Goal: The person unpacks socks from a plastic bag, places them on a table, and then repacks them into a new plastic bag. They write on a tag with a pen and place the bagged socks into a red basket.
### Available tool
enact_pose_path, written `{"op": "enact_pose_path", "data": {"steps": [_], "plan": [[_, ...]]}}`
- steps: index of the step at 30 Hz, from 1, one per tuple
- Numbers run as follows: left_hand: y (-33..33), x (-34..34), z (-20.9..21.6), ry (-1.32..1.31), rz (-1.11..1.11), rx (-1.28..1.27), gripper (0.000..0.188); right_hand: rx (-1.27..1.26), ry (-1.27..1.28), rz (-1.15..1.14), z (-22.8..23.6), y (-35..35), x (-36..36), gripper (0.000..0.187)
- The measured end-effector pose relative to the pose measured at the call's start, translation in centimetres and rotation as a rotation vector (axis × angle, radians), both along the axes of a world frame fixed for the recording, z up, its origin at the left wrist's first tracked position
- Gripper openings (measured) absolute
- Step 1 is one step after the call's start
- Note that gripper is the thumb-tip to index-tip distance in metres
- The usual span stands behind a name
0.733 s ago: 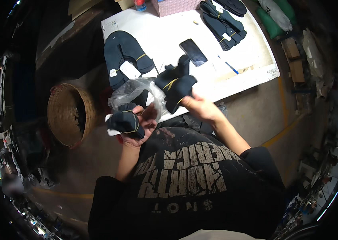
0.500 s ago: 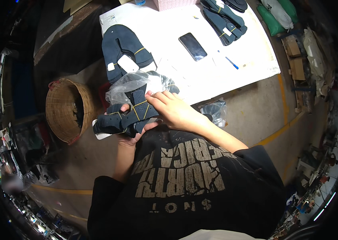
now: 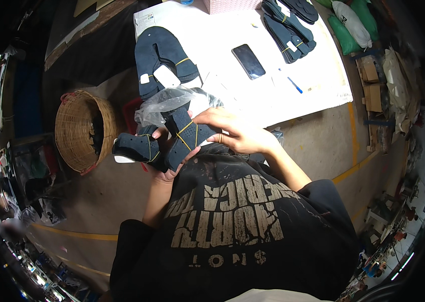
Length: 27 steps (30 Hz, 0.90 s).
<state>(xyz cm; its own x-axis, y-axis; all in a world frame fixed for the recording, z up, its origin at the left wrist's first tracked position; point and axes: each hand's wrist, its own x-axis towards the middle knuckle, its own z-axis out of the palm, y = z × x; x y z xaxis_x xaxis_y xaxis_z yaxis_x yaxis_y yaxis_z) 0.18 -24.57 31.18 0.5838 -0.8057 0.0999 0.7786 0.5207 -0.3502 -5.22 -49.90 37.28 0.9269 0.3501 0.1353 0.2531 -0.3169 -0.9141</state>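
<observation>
In front of my chest my left hand (image 3: 166,173) is closed from below around dark, perforated cut pieces tied with yellow bands. One banded bundle (image 3: 188,132) stands in the middle, and a second bundle (image 3: 137,147), with a white card beneath it, sticks out to the left. My right hand (image 3: 240,132) pinches the right side of the middle bundle between thumb and fingers. A crumpled clear plastic bag (image 3: 159,105) lies just beyond it at the table's edge. Behind the bag is a stack of dark U-shaped pieces (image 3: 154,45) with a white tag on top.
On the white table (image 3: 212,45) lie a phone (image 3: 248,61), a blue pen (image 3: 294,84) and more banded dark bundles (image 3: 288,35). A pink box (image 3: 227,5) stands at the far edge. A wicker basket (image 3: 79,141) stands on the floor to the left.
The middle bundle has turned more upright and apart from the left one. My right hand has shifted from over its top to its right side, thumb now showing. The view has moved slightly.
</observation>
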Motion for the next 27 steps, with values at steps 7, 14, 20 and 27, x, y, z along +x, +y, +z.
{"op": "enact_pose_path", "data": {"steps": [7, 14, 20, 27], "plan": [[0.8, 1.0, -0.9, 0.009, -0.077, 0.005, 0.033, 0.16, 0.095, 0.043, -0.9, -0.8, -0.4, 0.056], [0.0, 1.5, -0.8, -0.081, -0.044, 0.125, 0.034, 0.017, 0.109, -0.015, 0.0, -0.8, -0.2, 0.06], [-1.4, 1.4, 1.6, -0.205, 0.078, 0.198, 0.033, -0.07, 0.102, -0.336, 0.5, 0.5, -0.8, 0.059], [-1.9, 1.8, 4.4, -0.323, 0.204, 0.329, 0.037, 0.016, 0.052, -0.545, 2.7, 1.6, -1.0, 0.049]]}}
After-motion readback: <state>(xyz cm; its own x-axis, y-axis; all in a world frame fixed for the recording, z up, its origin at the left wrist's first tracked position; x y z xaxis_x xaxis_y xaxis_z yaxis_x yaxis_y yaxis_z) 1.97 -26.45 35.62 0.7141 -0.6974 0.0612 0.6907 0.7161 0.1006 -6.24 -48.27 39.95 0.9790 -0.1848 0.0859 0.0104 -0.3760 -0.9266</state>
